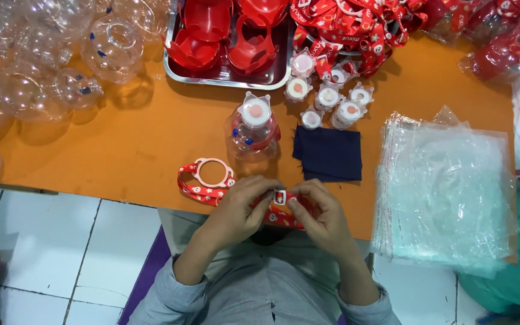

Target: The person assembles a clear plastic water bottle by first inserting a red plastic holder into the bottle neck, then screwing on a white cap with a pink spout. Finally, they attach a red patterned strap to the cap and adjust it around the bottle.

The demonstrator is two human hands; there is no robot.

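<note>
My left hand point(240, 207) and my right hand point(321, 218) meet at the near edge of the orange table point(139, 144), both pinching a red patterned strap point(281, 212) with a small white buckle. The strap runs left to a pink ring point(213, 173) lying flat on the table. Just beyond my hands stands a clear round bottle point(252, 133) with a pink-white cap and a red band around it. A dark blue cloth point(328, 154) lies to its right.
Several small white-pink caps point(327, 97) sit behind the cloth. A metal tray point(226, 75) holds red plastic holders. A heap of red straps point(356, 27) lies at the back, clear bottles point(43, 60) at the left, a stack of clear plastic bags point(446, 186) at the right.
</note>
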